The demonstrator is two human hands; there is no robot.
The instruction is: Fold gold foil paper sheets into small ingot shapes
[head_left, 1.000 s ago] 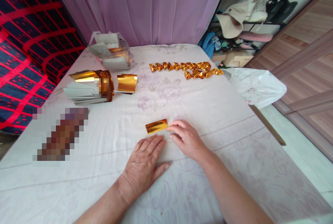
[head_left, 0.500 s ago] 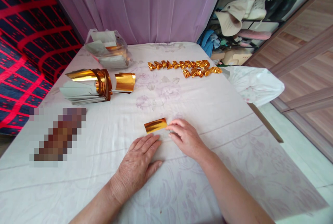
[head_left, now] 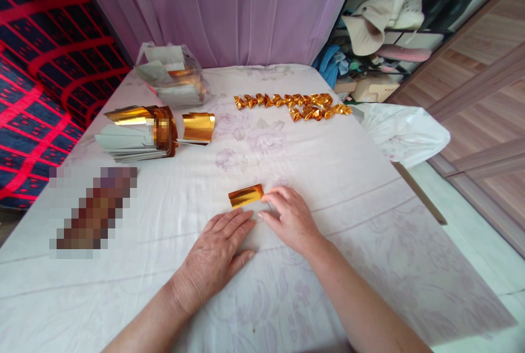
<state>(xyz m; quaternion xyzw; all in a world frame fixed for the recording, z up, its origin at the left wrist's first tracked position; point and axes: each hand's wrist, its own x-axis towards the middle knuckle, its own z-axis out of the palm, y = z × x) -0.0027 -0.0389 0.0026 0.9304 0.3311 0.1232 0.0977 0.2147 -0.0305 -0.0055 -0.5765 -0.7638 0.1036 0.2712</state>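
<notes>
A small sheet of gold foil paper [head_left: 246, 195] lies on the cloth-covered table in front of me, its shiny gold strip facing up. Just below that strip, my left hand [head_left: 219, 249] rests flat, palm down, fingers stretched out and thumb apart. My right hand [head_left: 289, 213] is at the sheet's right end. Its index fingertip touches the gold strip's corner, while the thumb tip sits lower, with a visible gap between them. A thin dark line shows inside that gap. Whatever lies under the left fingers is hidden.
A fanned stack of gold foil paper [head_left: 127, 142] and a smaller foil piece [head_left: 197, 127] lie at left, before a clear plastic bag of paper [head_left: 172, 77]. Folded gold pieces [head_left: 283, 100] form rows at the back. A white bag [head_left: 404, 131] hangs past the right edge.
My right thumb has moved left and slightly down, widening its gap from the index finger. The left hand stays nearly still. The view has shifted slightly.
</notes>
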